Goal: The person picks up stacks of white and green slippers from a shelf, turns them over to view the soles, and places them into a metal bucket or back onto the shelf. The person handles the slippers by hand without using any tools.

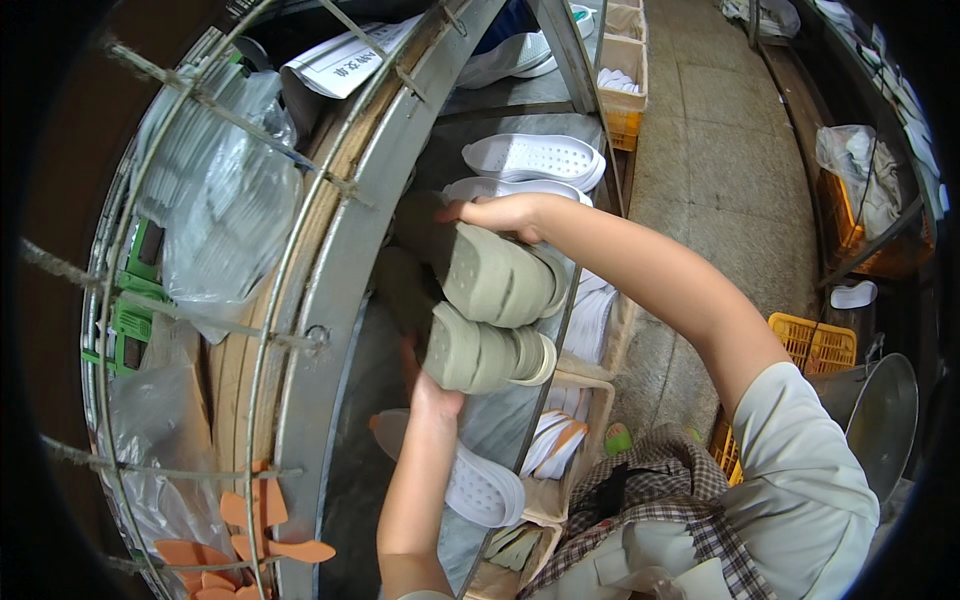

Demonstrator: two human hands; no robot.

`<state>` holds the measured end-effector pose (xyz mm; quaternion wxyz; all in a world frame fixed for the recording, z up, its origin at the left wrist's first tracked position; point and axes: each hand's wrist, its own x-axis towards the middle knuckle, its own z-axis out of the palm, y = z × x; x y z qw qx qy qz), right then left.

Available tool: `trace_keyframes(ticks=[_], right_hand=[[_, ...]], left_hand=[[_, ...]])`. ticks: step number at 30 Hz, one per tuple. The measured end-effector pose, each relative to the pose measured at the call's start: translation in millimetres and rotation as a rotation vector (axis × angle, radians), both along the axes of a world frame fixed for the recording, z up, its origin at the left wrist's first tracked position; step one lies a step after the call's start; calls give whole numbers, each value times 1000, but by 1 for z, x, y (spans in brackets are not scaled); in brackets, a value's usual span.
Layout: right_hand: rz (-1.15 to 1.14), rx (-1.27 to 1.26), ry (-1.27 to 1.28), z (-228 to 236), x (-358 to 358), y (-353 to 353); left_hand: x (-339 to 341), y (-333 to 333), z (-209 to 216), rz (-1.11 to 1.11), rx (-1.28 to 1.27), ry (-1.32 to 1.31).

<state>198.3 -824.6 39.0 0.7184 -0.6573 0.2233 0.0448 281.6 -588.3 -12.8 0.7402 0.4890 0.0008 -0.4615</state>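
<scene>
Two thick grey-green shoe soles [503, 270] are held side by side between my hands, over a grey belt-like surface [475, 420]. My right hand [507, 215] grips the farther one from its far side. On the nearer side, my left hand [436, 396] is closed around the other grey-green sole [485, 350]; its fingers are partly hidden beneath. The soles' far ends lie in dark shadow. A white sole [484, 487] with small holes rests close to my left forearm. Beyond my right hand lie more white soles [535, 158].
A metal-edged wooden shelf [340, 230] behind wire mesh holds bagged clear pieces [240, 190], green parts [130, 320] and orange cut pieces [255, 520]. Cardboard boxes [600, 410] with white strips line the right side. Yellow crates [815, 340] stand on the floor.
</scene>
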Motion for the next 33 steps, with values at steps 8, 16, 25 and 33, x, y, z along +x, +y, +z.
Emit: trace_keyframes(ticks=[8, 16, 25, 33], right_hand=[[-251, 79, -501, 20, -134, 46], [-890, 188, -708, -19, -298, 107], [-1045, 847, -1062, -71, -502, 192], [-1406, 630, -1187, -77, -546, 340]], left_hand=[[-86, 16, 67, 4, -101, -214], [-195, 4, 46, -234, -210, -546], [-268, -8, 1, -740, -532, 241], [-336, -17, -12, -1266, -411, 849]])
